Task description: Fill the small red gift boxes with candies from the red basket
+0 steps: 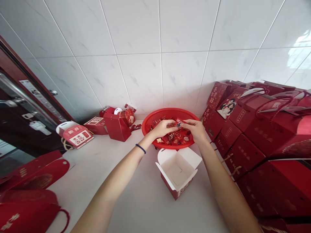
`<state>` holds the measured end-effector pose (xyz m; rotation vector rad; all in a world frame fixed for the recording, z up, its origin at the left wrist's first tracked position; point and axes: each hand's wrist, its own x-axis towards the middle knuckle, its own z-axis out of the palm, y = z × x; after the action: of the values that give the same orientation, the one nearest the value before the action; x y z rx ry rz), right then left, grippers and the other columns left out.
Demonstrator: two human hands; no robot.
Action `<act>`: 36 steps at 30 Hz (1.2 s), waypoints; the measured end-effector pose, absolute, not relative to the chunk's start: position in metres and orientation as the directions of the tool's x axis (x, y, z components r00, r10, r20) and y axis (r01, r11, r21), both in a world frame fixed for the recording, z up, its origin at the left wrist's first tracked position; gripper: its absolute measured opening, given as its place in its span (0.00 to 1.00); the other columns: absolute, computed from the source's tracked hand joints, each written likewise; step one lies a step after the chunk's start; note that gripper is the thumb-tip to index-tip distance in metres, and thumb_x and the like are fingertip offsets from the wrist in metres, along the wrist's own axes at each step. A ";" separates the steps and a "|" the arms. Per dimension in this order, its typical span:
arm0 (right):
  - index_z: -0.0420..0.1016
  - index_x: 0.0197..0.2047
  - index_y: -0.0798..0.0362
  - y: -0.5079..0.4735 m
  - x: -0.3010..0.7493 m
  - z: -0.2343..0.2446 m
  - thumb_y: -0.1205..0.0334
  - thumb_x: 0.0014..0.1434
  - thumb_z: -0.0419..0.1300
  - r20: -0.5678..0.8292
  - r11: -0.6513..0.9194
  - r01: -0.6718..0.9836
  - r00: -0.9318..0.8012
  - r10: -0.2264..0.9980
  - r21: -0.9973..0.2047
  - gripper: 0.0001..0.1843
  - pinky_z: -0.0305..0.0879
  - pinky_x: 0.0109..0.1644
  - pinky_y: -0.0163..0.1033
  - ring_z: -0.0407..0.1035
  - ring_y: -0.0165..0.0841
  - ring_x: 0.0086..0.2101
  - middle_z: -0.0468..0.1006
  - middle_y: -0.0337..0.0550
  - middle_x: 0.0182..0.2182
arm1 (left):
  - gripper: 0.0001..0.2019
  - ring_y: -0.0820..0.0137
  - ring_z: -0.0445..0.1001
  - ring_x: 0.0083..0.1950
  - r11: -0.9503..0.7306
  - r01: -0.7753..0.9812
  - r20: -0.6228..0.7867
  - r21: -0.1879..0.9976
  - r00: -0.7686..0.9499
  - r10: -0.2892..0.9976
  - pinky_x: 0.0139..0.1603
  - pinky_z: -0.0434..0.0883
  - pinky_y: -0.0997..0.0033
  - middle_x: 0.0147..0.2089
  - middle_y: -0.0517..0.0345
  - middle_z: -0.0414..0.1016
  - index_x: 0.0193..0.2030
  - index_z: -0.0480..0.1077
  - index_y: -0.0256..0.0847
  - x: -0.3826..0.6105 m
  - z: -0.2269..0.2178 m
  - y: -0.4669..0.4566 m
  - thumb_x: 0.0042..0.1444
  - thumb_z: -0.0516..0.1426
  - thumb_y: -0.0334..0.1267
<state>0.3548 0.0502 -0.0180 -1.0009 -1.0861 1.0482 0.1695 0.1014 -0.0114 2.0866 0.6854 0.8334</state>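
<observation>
Above the red plastic basket [147,120], my left hand [163,128] and my right hand [196,130] meet at a small red-wrapped candy [179,123] with dark lettering. The fingers of both hands are closed on it from either side. Beneath them, the basket holds many loose wrapped candies [172,139], mostly red. Just in front of the basket stands an open gift box [177,170], red outside and white inside, with its flaps spread and nothing inside. It sits between my forearms, and neither hand touches it.
Stacked red gift boxes [245,152] fill the right side. At the back left are a red and white box [77,136] and a red box [118,127]. More red boxes [29,207] lie at the near left. A tiled wall [138,77] closes the back; a door [31,110] stands left.
</observation>
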 end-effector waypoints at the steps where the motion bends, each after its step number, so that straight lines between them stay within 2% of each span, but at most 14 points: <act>1: 0.84 0.30 0.50 0.051 0.354 -0.019 0.55 0.37 0.74 0.180 0.202 -0.159 0.142 0.973 -0.966 0.15 0.71 0.39 0.42 0.77 0.39 0.34 0.84 0.43 0.31 | 0.19 0.61 0.77 0.45 -0.564 0.193 0.333 0.803 0.639 0.694 0.47 0.72 0.63 0.45 0.50 0.80 0.44 0.76 0.37 0.169 -0.011 0.101 0.58 0.62 0.53; 4: 0.84 0.33 0.49 0.052 0.352 -0.022 0.53 0.41 0.73 0.178 0.199 -0.145 0.150 0.973 -0.969 0.15 0.71 0.37 0.42 0.77 0.41 0.37 0.84 0.44 0.33 | 0.18 0.60 0.78 0.46 -0.581 0.202 0.337 0.789 0.648 0.683 0.47 0.73 0.63 0.45 0.50 0.81 0.45 0.77 0.37 0.169 -0.011 0.100 0.58 0.62 0.52; 8: 0.84 0.34 0.50 0.053 0.349 -0.023 0.53 0.41 0.73 0.198 0.219 -0.129 0.157 0.968 -0.967 0.15 0.72 0.41 0.43 0.77 0.41 0.40 0.84 0.45 0.36 | 0.19 0.59 0.79 0.48 -0.575 0.182 0.314 0.798 0.688 0.654 0.50 0.73 0.62 0.44 0.51 0.82 0.45 0.78 0.38 0.170 -0.009 0.098 0.58 0.62 0.52; 11: 0.84 0.34 0.50 0.050 0.348 -0.020 0.52 0.42 0.73 0.231 0.247 -0.121 0.136 0.964 -0.961 0.15 0.72 0.44 0.42 0.77 0.41 0.41 0.84 0.45 0.38 | 0.20 0.59 0.79 0.45 -0.551 0.175 0.290 0.816 0.700 0.652 0.47 0.74 0.62 0.43 0.51 0.82 0.44 0.78 0.37 0.170 -0.009 0.099 0.58 0.62 0.53; 16: 0.85 0.38 0.49 0.046 0.347 -0.016 0.49 0.48 0.70 0.226 0.229 -0.057 0.050 0.973 -0.972 0.17 0.73 0.41 0.43 0.76 0.43 0.43 0.84 0.46 0.42 | 0.19 0.61 0.78 0.40 -0.551 0.228 0.265 0.803 0.691 0.673 0.43 0.73 0.63 0.39 0.53 0.82 0.41 0.78 0.37 0.167 -0.011 0.098 0.57 0.62 0.53; 20: 0.84 0.37 0.50 0.051 0.347 -0.019 0.45 0.46 0.70 0.245 0.251 -0.085 0.072 0.967 -0.964 0.20 0.72 0.42 0.42 0.76 0.41 0.43 0.84 0.45 0.40 | 0.15 0.60 0.78 0.45 -0.552 0.238 0.277 0.799 0.670 0.689 0.47 0.74 0.63 0.43 0.52 0.82 0.42 0.79 0.38 0.170 -0.011 0.099 0.56 0.62 0.48; 24: 0.78 0.35 0.50 0.059 0.350 -0.025 0.40 0.45 0.68 0.229 0.263 -0.141 0.222 0.948 -0.954 0.23 0.71 0.41 0.41 0.76 0.40 0.39 0.82 0.44 0.36 | 0.09 0.61 0.79 0.48 -0.472 0.394 0.293 0.789 0.434 0.852 0.50 0.73 0.64 0.47 0.53 0.83 0.41 0.79 0.42 0.166 -0.013 0.121 0.56 0.59 0.39; 26: 0.75 0.34 0.50 0.062 0.351 -0.027 0.39 0.45 0.67 0.223 0.267 -0.150 0.257 0.940 -0.952 0.23 0.70 0.40 0.40 0.75 0.39 0.39 0.81 0.43 0.35 | 0.08 0.58 0.79 0.45 -0.399 0.501 0.276 0.768 0.303 0.912 0.47 0.73 0.63 0.41 0.50 0.83 0.35 0.78 0.41 0.157 -0.015 0.139 0.57 0.57 0.38; 29: 0.74 0.32 0.50 0.064 0.352 -0.028 0.40 0.46 0.66 0.225 0.277 -0.152 0.291 0.930 -0.949 0.22 0.69 0.40 0.39 0.74 0.38 0.37 0.80 0.42 0.34 | 0.11 0.52 0.79 0.42 -0.324 0.607 0.232 0.726 0.227 0.946 0.43 0.71 0.60 0.28 0.46 0.79 0.20 0.68 0.42 0.140 -0.021 0.166 0.51 0.61 0.36; 32: 0.73 0.32 0.50 0.064 0.351 -0.028 0.41 0.45 0.67 0.214 0.271 -0.157 0.306 0.928 -0.950 0.21 0.67 0.38 0.39 0.72 0.37 0.34 0.79 0.41 0.30 | 0.17 0.51 0.79 0.37 -0.307 0.661 0.163 0.685 0.271 0.949 0.39 0.71 0.62 0.22 0.49 0.75 0.14 0.61 0.44 0.132 -0.027 0.180 0.42 0.66 0.35; 34: 0.73 0.31 0.50 0.064 0.350 -0.027 0.42 0.45 0.67 0.205 0.266 -0.171 0.309 0.929 -0.949 0.21 0.67 0.37 0.39 0.71 0.36 0.33 0.78 0.40 0.29 | 0.14 0.54 0.79 0.35 -0.338 0.663 0.125 0.668 0.347 0.929 0.37 0.72 0.65 0.23 0.52 0.77 0.16 0.65 0.43 0.135 -0.030 0.181 0.39 0.67 0.36; 36: 0.73 0.31 0.50 0.064 0.350 -0.027 0.42 0.44 0.67 0.198 0.264 -0.187 0.311 0.930 -0.946 0.21 0.67 0.37 0.39 0.71 0.36 0.32 0.78 0.40 0.29 | 0.06 0.58 0.79 0.36 -0.387 0.640 0.102 0.663 0.435 0.895 0.37 0.73 0.68 0.30 0.54 0.81 0.23 0.72 0.43 0.142 -0.030 0.178 0.41 0.66 0.37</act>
<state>0.3496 0.0638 -0.0266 -0.9995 -0.9381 0.9277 0.1424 0.1779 -0.0299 2.1496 1.2876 0.6164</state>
